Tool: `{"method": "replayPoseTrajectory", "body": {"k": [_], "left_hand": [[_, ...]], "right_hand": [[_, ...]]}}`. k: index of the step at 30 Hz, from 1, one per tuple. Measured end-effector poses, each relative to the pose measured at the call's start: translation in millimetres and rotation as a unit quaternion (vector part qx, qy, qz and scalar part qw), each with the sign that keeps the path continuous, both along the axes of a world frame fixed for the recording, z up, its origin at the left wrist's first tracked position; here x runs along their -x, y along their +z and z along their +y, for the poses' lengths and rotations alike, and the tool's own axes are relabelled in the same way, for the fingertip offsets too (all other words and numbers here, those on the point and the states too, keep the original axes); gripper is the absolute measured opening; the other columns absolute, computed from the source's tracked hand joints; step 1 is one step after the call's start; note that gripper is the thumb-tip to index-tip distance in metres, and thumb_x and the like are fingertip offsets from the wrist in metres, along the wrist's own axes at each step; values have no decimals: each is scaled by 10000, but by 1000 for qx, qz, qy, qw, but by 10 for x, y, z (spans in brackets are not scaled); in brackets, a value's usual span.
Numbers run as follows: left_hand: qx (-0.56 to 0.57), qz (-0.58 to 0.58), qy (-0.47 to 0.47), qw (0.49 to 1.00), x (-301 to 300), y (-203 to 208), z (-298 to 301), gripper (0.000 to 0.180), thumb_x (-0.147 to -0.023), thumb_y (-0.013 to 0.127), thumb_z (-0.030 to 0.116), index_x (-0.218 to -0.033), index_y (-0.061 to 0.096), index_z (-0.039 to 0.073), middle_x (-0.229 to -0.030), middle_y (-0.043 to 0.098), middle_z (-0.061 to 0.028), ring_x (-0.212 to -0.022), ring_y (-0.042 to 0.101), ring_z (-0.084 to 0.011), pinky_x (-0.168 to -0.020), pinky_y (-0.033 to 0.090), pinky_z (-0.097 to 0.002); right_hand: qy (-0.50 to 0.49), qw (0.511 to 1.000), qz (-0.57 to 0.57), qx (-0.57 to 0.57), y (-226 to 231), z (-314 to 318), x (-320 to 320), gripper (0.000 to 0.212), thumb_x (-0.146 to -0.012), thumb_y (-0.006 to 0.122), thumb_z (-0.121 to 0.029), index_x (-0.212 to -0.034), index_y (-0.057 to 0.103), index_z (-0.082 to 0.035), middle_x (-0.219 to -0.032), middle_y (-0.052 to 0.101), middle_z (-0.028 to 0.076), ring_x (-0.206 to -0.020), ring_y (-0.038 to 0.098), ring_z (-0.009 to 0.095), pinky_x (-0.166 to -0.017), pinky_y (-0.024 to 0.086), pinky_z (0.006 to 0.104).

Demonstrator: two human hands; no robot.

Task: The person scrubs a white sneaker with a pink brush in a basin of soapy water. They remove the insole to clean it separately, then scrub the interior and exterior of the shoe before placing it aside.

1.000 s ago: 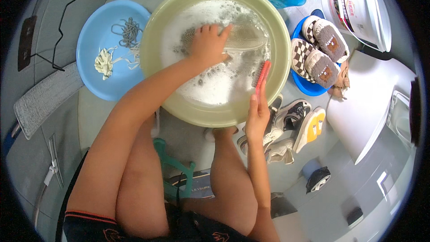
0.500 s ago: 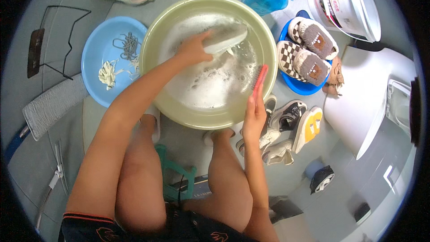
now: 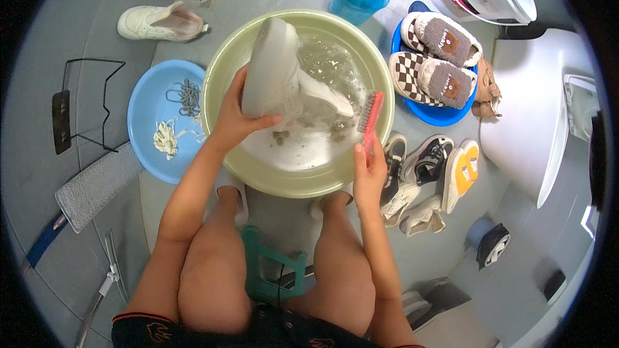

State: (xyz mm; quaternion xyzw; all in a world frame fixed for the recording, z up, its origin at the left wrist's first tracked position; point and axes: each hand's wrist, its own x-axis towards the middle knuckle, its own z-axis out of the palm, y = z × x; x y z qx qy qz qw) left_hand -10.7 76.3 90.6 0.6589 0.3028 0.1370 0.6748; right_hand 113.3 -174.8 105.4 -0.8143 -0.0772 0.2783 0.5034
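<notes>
Currently, above the wide green basin [image 3: 303, 183], you have a wet white shoe [image 3: 267, 64] in your left hand [image 3: 240, 119]. It is tipped up, its sole side facing left and one rounded end pointing toward the far rim, while a pale flap-like part stretches right over the water. Your grip sits at the near end: the thumb lies across the lower part and the fingers wrap the left side, partly hidden behind it. In your right hand [image 3: 369, 174] is a red brush [image 3: 377, 116], its handle pinched between thumb and fingers, its head above the grip. The bristles face left, toward the shoe but apart from it, just over the basin's right side.

Your left forearm slants up and right from a bent elbow; your right forearm rises almost straight from the lower edge.

The green basin holds cloudy water with patches of white foam. Close to its left side, a light blue basin [image 3: 148, 116] contains a white lace bundle [image 3: 166, 138] and, farther from you, grey laces [image 3: 187, 96]. To the right, a smaller dark blue basin [image 3: 438, 116] carries checkered slippers [image 3: 445, 80] with fuzzy grey uppers.
</notes>
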Motion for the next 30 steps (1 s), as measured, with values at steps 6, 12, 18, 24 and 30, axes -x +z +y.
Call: {"method": "replayPoseTrajectory", "body": {"k": [6,12,18,24,30], "left_hand": [[-328,116,-33,937,-236,153,-153,976,-566,874,258,-1411,398,150,-1242,497,-91,-1189,459,-286,-1024,348,-417],[-481,257,-95,833,-495,-204,-304,952,-629,835,350,-1446,346,362,-1152,508,-97,-1104,469,-274,-974,309,-470],[-488,340,-158,788,-544,-728,-486,1012,-643,819,419,-1469,235,452,-1227,493,-158,-1146,463,-320,-980,314,-501],[-519,376,-233,731,-510,-1238,-698,960,-754,747,346,-1487,137,454,-1323,446,-220,-1197,446,-366,-980,324,-551],[-472,335,-249,777,-621,-1427,-682,884,-794,673,436,-1498,140,414,-1423,380,-240,-1292,390,-400,-1033,291,-591]], "right_hand": [[-23,999,4,-24,-201,-133,-8,429,-970,559,-214,-1329,472,6,-911,591,-1,-724,483,46,-648,404,196],[-49,999,-1,8,-104,-143,-52,361,-980,536,-225,-1266,504,-6,-797,566,-27,-641,434,24,-557,327,182],[-50,999,-18,12,-156,-167,-12,359,-975,543,-225,-1262,508,-12,-701,503,-59,-576,361,11,-505,260,189],[-42,999,-24,7,-174,-174,-40,365,-973,547,-228,-1259,507,-5,-715,512,-50,-582,376,11,-507,268,186],[-50,998,-34,-34,-238,-195,-29,366,-976,544,-224,-1264,498,-4,-769,563,-36,-597,393,14,-535,287,176]]}}
